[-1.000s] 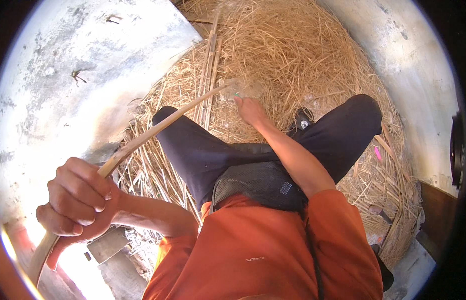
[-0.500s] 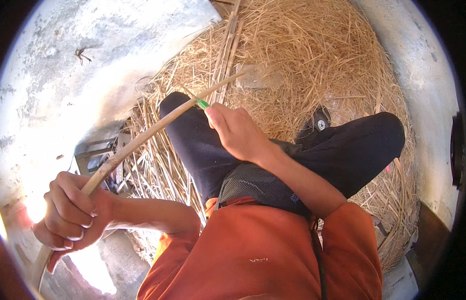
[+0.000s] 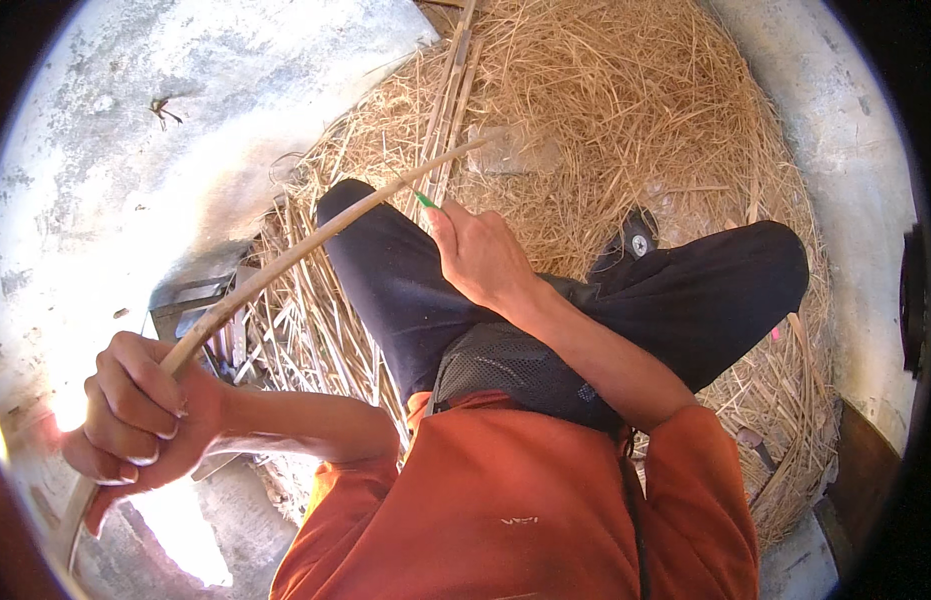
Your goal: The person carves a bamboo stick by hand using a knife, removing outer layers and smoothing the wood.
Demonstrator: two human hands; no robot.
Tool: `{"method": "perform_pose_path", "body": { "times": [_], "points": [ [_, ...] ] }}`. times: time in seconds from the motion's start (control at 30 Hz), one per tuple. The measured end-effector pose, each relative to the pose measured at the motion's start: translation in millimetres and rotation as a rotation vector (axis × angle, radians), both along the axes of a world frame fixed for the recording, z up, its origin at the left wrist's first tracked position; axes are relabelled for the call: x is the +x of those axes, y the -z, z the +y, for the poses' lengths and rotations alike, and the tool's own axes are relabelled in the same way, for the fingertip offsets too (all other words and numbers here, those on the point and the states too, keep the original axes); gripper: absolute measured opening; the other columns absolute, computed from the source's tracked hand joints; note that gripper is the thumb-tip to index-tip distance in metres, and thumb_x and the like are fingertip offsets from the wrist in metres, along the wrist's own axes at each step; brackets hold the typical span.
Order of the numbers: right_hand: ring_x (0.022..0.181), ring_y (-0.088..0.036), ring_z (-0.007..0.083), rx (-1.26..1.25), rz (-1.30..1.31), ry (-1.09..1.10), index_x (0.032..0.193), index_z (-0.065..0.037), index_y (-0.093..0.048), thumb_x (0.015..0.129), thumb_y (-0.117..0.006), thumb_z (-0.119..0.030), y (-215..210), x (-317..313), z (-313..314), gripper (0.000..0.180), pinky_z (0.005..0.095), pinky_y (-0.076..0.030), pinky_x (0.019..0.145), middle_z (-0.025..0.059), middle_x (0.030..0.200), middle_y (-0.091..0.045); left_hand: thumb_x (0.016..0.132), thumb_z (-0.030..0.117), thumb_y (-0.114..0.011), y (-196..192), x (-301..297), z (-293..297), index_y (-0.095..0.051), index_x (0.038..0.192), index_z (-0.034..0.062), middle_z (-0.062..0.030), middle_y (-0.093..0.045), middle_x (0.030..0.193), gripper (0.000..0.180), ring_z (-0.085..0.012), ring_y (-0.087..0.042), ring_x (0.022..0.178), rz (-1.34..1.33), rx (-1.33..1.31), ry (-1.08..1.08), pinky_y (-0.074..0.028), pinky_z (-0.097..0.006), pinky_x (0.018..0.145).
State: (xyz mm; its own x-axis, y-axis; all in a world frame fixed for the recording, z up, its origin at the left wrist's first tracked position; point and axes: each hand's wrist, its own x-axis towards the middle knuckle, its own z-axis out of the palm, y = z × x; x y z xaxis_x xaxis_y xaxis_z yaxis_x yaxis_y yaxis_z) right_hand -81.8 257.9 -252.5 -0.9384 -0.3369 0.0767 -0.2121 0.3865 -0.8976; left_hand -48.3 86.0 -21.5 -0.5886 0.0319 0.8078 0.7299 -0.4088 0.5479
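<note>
Pale-brown, tapering wooden stick [image 3: 325, 231] runs from the left hand [image 3: 135, 415] up and across to its thin end, beyond the fingers of the right hand [image 3: 482, 258]. It looks light, dry and fairly stiff, more pliable toward the thin tip; its smooth face may let a loose grip slide or turn, and the tip seems the likeliest part to snap. The thicker end, where the left fingers are wrapped tightly around it, looks the surest place to take hold. The right fingers are closed on a slim, bright-green tool [image 3: 425, 201], its narrow end pointing at the stick; whether the two touch I cannot tell. Dry golden straw [image 3: 635, 130] covers the floor beyond and to the right of the right fingers, with a bundle of long, thin, tan strips [image 3: 447, 100] just past them. Weathered, grey-white wall [image 3: 75, 150] rises beyond the left fingers, strongly sunlit; another pale wall [image 3: 850, 190] curves far to the right, above a dark-brown board [image 3: 865, 460].
</note>
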Motion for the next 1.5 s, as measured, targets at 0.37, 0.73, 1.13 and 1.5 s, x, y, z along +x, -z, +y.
{"method": "perform_pose_path", "body": {
  "times": [0.37, 0.73, 1.13, 1.5],
  "points": [
    [0.035, -0.039, 0.0313, -0.098, -0.119, -0.055, 0.079, 0.001, -0.054, 0.1, -0.034, -0.031, -6, -4, 1, 0.043, 0.0411, -0.035, 0.04, 0.0178, 0.048, -0.045, 0.086, 0.053, -0.057, 1, 5, 17, -0.043, 0.057, 0.0171, 0.0084, -0.035, 0.037, 0.048, -0.001, -0.028, 0.029, 0.051, 0.0, 0.039, -0.024, -0.014, 0.028],
    [0.034, -0.044, 0.0291, -0.015, 0.093, 0.086, 0.082, 0.001, -0.057, 0.099, -0.038, -0.029, 31, -5, -6, 0.039, 0.0419, -0.036, 0.035, 0.0143, 0.046, -0.047, 0.085, 0.057, -0.055, 1, 7, 2, -0.042, 0.058, 0.0169, 0.008, -0.032, 0.04, 0.05, -0.0023, -0.025, 0.031, 0.01, -0.011, -0.147, -0.022, -0.016, 0.03],
    [0.03, -0.029, 0.0124, 0.061, -0.279, -0.046, 0.081, 0.003, -0.06, 0.101, -0.03, -0.03, 88, -42, 16, 0.049, 0.0295, -0.023, 0.027, 0.0007, 0.043, -0.038, 0.084, 0.06, -0.052, 4, 6, 17, -0.041, 0.06, 0.0166, 0.0071, -0.03, 0.042, 0.051, -0.0038, -0.023, 0.034, -0.001, 0.034, -0.291, -0.02, -0.019, 0.033],
    [0.049, -0.056, 0.0273, 0.17, -0.406, -0.01, 0.082, 0.005, -0.059, 0.101, -0.026, -0.035, 92, -55, 20, 0.056, 0.0439, -0.05, 0.055, 0.0163, 0.058, -0.056, 0.083, 0.064, -0.05, 3, 10, 16, -0.039, 0.063, 0.0163, 0.0062, -0.028, 0.045, 0.053, -0.0052, -0.021, 0.037, -0.035, 0.027, -0.451, -0.018, -0.021, 0.036]
  ]
}}
